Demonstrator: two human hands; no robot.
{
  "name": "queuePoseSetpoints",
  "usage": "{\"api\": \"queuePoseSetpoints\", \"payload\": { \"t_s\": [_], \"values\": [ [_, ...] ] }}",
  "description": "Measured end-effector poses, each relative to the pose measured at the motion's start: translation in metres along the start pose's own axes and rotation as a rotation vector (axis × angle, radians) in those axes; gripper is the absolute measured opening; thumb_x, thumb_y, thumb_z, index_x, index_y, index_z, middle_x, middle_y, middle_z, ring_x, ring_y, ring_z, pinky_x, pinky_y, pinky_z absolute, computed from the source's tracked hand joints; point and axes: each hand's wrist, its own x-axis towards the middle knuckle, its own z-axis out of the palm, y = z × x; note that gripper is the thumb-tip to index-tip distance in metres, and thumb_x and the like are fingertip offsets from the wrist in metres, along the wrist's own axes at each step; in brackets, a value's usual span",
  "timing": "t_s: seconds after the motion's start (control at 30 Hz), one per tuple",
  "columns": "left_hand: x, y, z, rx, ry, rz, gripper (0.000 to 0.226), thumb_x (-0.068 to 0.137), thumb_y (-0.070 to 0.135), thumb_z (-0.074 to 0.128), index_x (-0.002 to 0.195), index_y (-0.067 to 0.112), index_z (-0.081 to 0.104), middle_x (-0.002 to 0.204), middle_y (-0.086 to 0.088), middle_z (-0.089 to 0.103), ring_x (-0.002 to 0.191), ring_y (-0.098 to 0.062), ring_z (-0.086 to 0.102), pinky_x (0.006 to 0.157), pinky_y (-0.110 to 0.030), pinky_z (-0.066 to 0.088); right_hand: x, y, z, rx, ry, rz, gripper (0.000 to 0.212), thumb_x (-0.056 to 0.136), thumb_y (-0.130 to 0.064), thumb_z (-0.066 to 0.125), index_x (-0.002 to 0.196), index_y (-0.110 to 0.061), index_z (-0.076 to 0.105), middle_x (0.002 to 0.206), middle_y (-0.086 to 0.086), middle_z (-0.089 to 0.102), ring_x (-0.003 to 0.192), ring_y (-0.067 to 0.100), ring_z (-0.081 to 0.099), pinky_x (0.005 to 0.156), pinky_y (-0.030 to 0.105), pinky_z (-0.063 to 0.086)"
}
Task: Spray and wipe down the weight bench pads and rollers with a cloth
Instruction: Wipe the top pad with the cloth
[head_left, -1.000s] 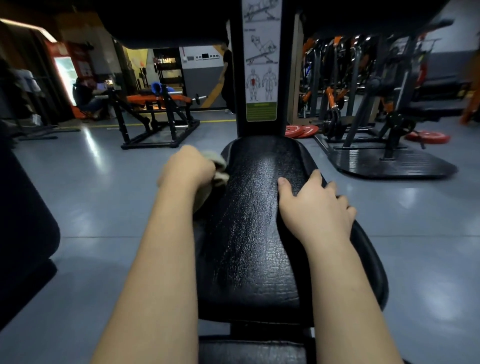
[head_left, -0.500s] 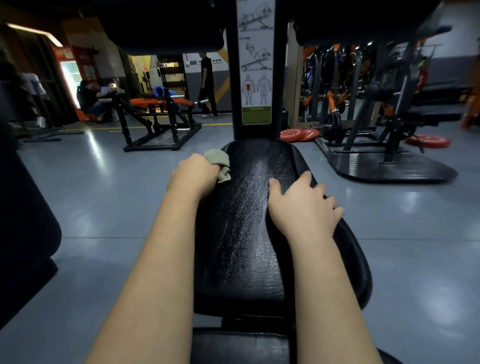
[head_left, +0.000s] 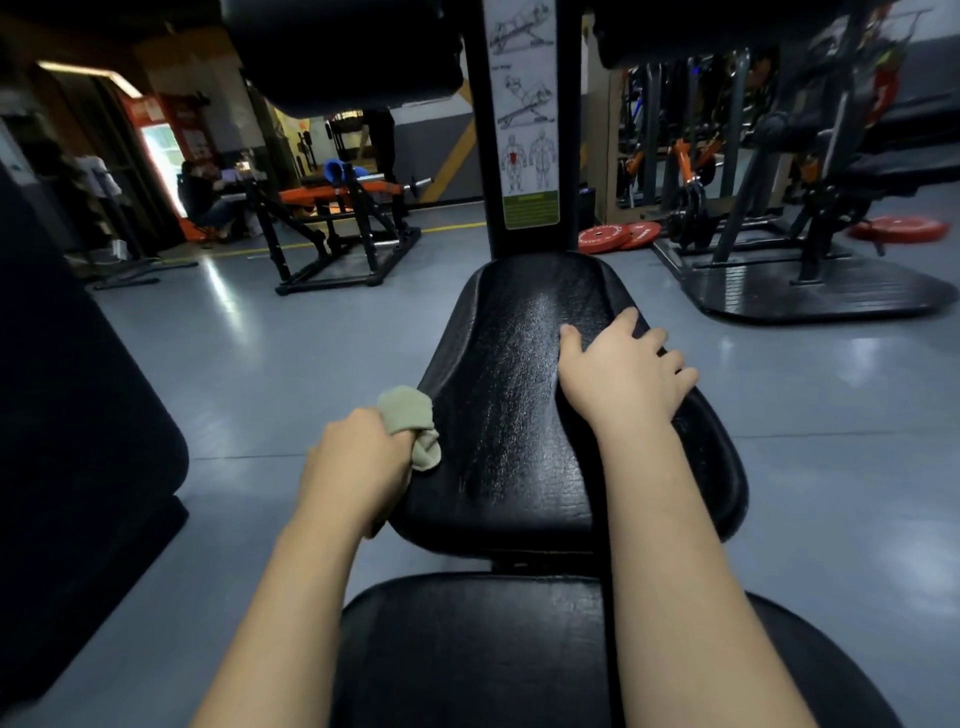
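Head view: left hand (head_left: 358, 462) is curled tight round a bunched pale-green cloth (head_left: 408, 423), held against the left edge of the black textured vinyl seat pad (head_left: 509, 415), about midway along it, with the cloth bulging out above the fist. Right hand (head_left: 623, 374) lies palm-down with fingers spread on the pad's right half, fingertips reaching the right rim. A smooth black back pad (head_left: 467, 649) sits just beyond the near edge, and a black upright post (head_left: 475, 156) with a white diagram sticker rises at the far edge.
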Motion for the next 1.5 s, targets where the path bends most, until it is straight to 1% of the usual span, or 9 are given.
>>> {"api": "queuePoseSetpoints", "payload": {
  "t_s": [0.1, 0.23, 0.33, 0.47, 0.6, 0.73, 1.13, 1.37, 1.5],
  "values": [
    [-0.029, -0.006, 0.009, 0.07, 0.054, -0.022, 0.024, 0.096, 0.029, 0.038, 0.081, 0.016, 0.052, 0.083, -0.014, 0.062, 0.082, -0.04, 0.057, 0.071, -0.04, 0.046, 0.001, 0.002, 0.001, -0.005, 0.009, -0.008, 0.081, 0.099, -0.064, 0.032, 0.158, -0.01, 0.022, 0.156, 0.027, 0.032, 0.136, 0.048, 0.036, 0.114, 0.057, 0.025],
    [-0.03, 0.01, 0.016, 0.075, 0.163, -0.093, 0.023, 0.097, 0.024, 0.047, 0.105, 0.005, 0.056, 0.103, -0.023, 0.065, 0.095, -0.045, 0.059, 0.076, -0.041, 0.044, -0.001, 0.003, 0.003, -0.012, 0.022, -0.019, 0.081, 0.099, -0.065, 0.032, 0.158, -0.01, 0.022, 0.156, 0.026, 0.033, 0.136, 0.048, 0.037, 0.114, 0.057, 0.025],
    [0.014, 0.04, 0.012, 0.1, 0.177, -0.01, 0.03, 0.097, 0.021, 0.054, 0.121, 0.003, 0.053, 0.118, -0.025, 0.064, 0.11, -0.047, 0.059, 0.081, -0.041, 0.043, 0.0, 0.005, 0.006, -0.025, 0.036, -0.031, 0.081, 0.099, -0.065, 0.032, 0.159, -0.011, 0.021, 0.157, 0.025, 0.032, 0.137, 0.047, 0.037, 0.114, 0.056, 0.026],
    [0.093, 0.088, 0.001, -0.013, 0.126, 0.085, 0.033, 0.097, 0.019, 0.054, 0.126, 0.002, 0.054, 0.127, -0.025, 0.06, 0.117, -0.045, 0.057, 0.084, -0.041, 0.044, -0.001, 0.004, 0.007, -0.034, 0.047, -0.037, 0.08, 0.099, -0.064, 0.033, 0.158, -0.012, 0.022, 0.156, 0.025, 0.033, 0.135, 0.046, 0.036, 0.113, 0.054, 0.025],
    [0.123, 0.124, 0.005, -0.146, 0.155, 0.143, 0.037, 0.098, 0.028, 0.052, 0.128, 0.007, 0.054, 0.129, -0.022, 0.06, 0.12, -0.043, 0.056, 0.09, -0.041, 0.044, 0.002, 0.005, 0.009, -0.075, 0.051, -0.037, 0.08, 0.099, -0.063, 0.03, 0.159, -0.011, 0.019, 0.158, 0.026, 0.029, 0.136, 0.047, 0.034, 0.112, 0.057, 0.025],
    [0.123, 0.109, 0.016, -0.177, 0.132, 0.092, 0.039, 0.096, 0.04, 0.05, 0.124, 0.016, 0.06, 0.127, -0.019, 0.063, 0.119, -0.043, 0.056, 0.088, -0.04, 0.042, 0.0, 0.003, 0.015, -0.172, 0.069, -0.059, 0.08, 0.101, -0.061, 0.021, 0.159, -0.007, 0.014, 0.158, 0.03, 0.026, 0.137, 0.048, 0.033, 0.11, 0.061, 0.027],
    [0.038, 0.054, 0.013, -0.038, 0.083, 0.01, 0.036, 0.098, 0.036, 0.049, 0.126, 0.016, 0.059, 0.123, -0.018, 0.063, 0.114, -0.042, 0.058, 0.085, -0.04, 0.042, -0.009, -0.001, 0.017, -0.131, 0.134, -0.026, 0.081, 0.094, -0.061, 0.026, 0.149, -0.004, 0.037, 0.141, 0.028, 0.049, 0.121, 0.045, 0.048, 0.101, 0.058, 0.036],
    [-0.02, 0.031, 0.016, 0.034, 0.104, 0.093, 0.039, 0.097, 0.029, 0.057, 0.127, 0.005, 0.047, 0.131, -0.018, 0.059, 0.114, -0.044, 0.056, 0.085, -0.043, 0.046, -0.017, 0.005, 0.004, -0.132, 0.041, -0.106, 0.086, 0.098, -0.066, 0.027, 0.158, -0.005, 0.021, 0.158, 0.027, 0.03, 0.141, 0.044, 0.034, 0.112, 0.058, 0.028],
    [-0.045, 0.013, 0.018, -0.001, 0.087, 0.063, 0.044, 0.096, 0.027, 0.059, 0.129, 0.002, 0.043, 0.132, -0.021, 0.058, 0.113, -0.046, 0.058, 0.088, -0.045, 0.046, -0.026, 0.02, -0.005, -0.162, -0.055, -0.255, 0.089, 0.099, -0.07, 0.02, 0.161, -0.008, 0.006, 0.166, 0.023, 0.011, 0.15, 0.045, 0.016, 0.121, 0.059, 0.015]
  ]
}}
